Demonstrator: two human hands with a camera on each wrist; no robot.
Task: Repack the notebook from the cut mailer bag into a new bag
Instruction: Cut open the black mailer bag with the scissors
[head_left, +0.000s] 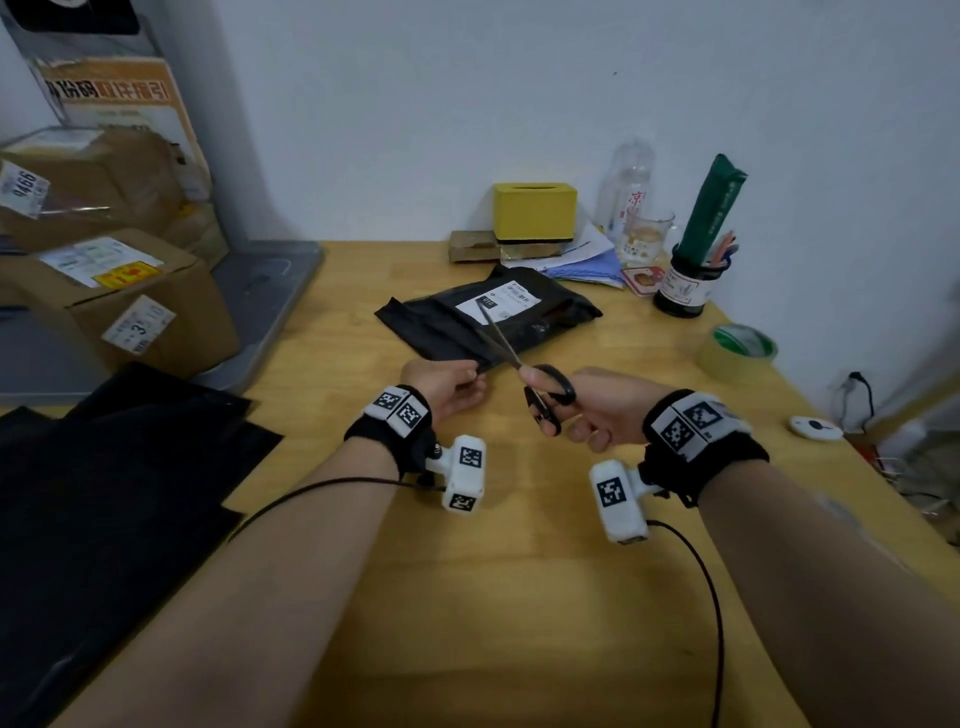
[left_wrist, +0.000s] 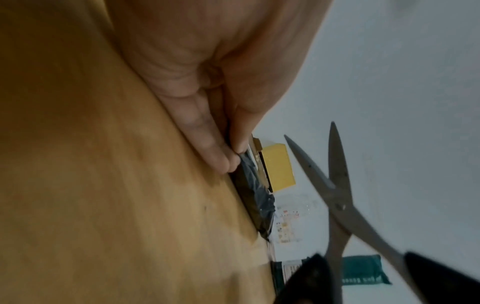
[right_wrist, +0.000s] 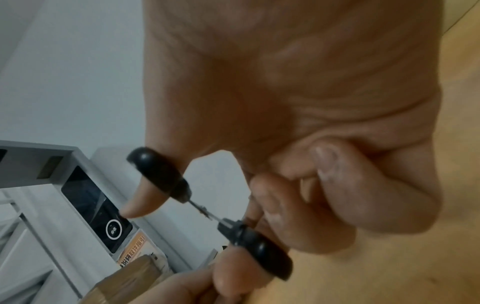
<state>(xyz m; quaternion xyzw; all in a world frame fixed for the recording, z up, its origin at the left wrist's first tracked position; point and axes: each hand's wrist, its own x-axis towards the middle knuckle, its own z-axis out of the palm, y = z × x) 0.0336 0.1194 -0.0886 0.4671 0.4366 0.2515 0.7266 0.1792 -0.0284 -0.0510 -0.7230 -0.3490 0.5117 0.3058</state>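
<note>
A black mailer (head_left: 493, 317) with a white label lies flat mid-table (head_left: 519, 597), its near edge pinched between thumb and fingers of the left hand (head_left: 449, 387). The right hand (head_left: 597, 410) has thumb and fingers through the black loops of the scissors (head_left: 524, 371), blades parted (clearest from the left wrist) over that edge. The notebook cannot be seen. Beyond the mailer stand a yellow box (head_left: 535, 210), a clear bottle (head_left: 626, 189) and a pen cup (head_left: 685, 286); a tape roll (head_left: 737, 351) lies right, black bags (head_left: 104, 493) and cartons (head_left: 119, 296) left.
</note>
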